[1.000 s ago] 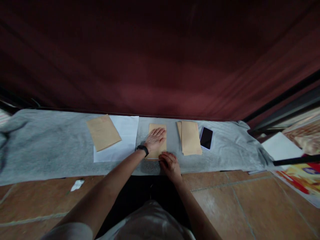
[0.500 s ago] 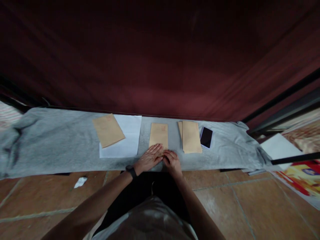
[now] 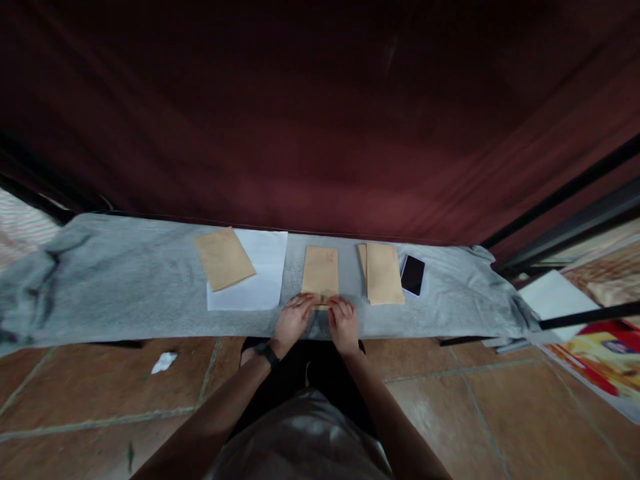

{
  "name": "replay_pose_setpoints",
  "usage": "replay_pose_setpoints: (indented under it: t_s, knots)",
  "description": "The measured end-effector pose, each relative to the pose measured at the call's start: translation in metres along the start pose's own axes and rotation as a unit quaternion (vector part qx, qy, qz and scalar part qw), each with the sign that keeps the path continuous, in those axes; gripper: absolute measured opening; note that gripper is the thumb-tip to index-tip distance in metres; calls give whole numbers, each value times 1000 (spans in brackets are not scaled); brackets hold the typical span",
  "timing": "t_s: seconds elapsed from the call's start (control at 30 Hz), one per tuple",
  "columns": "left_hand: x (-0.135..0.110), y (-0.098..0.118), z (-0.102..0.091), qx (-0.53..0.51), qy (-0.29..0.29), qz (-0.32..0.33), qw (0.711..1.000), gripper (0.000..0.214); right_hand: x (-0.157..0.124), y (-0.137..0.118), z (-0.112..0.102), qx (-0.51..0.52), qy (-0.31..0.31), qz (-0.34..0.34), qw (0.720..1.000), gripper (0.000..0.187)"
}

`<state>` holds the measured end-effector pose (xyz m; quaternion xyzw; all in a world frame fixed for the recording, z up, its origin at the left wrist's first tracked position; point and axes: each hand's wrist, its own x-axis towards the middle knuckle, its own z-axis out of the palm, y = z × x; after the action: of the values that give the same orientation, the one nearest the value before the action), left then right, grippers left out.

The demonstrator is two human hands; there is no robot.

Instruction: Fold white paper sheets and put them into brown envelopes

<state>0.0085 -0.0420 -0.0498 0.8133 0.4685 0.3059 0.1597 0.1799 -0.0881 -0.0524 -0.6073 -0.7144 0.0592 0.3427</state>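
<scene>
A brown paper envelope (image 3: 321,268) with a small red print near its top right corner lies upright in front of me on the grey cloth. My left hand (image 3: 294,320), with a dark band at the wrist, pinches the near left corner of the envelope. At the near right corner, the fingers of my right hand (image 3: 344,324) are closed on the same end. A narrow strip of the envelope's near edge shows between my fingertips and looks folded. The fingertips partly hide that edge.
Left, another brown envelope (image 3: 224,259) lies across white paper (image 3: 267,267). To the right are stacked brown envelopes (image 3: 384,273) and a phone (image 3: 413,275). Grey cloth (image 3: 140,280) covers the narrow bench, a dark red surface (image 3: 320,133) rises behind, and white scrap (image 3: 164,362) lies on the floor.
My left hand has gone from lying flat over the envelope's near end to pinching its left corner. My right hand has shifted slightly, and the hands are farther apart.
</scene>
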Motion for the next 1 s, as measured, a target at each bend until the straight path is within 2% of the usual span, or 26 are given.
replay_pose_setpoints:
  t_s: [0.13, 0.3, 0.37, 0.47, 0.6, 0.73, 0.87, 1.0]
  knots:
    - [-5, -2, 0, -23, 13, -10, 1000, 24, -20, -17, 10, -8, -42, -69, 997, 38]
    - [-12, -4, -4, -40, 16, -26, 999, 16, -28, -11, 7, -47, -58, -47, 996, 47]
    - [-8, -3, -6, -22, 17, -47, 999, 12, -26, -6, 3, -50, -58, -41, 996, 47]
    - [3, 1, -8, 19, 4, -67, 998, 11, -21, -5, -3, -46, -75, -69, 994, 46]
    - [9, 5, -8, 60, -1, -69, 996, 17, -18, -10, -3, -41, -106, -92, 989, 47]
    - [-7, 10, 0, 84, 13, -44, 995, 27, -20, -11, 2, -54, -99, -65, 992, 46]
    - [-26, 15, 6, 103, -35, 22, 994, 44, -21, -10, 6, -63, -96, -68, 991, 48]
    - [-35, 17, 0, 134, -63, 15, 989, 49, -22, -7, 4, -76, -87, -65, 991, 49]
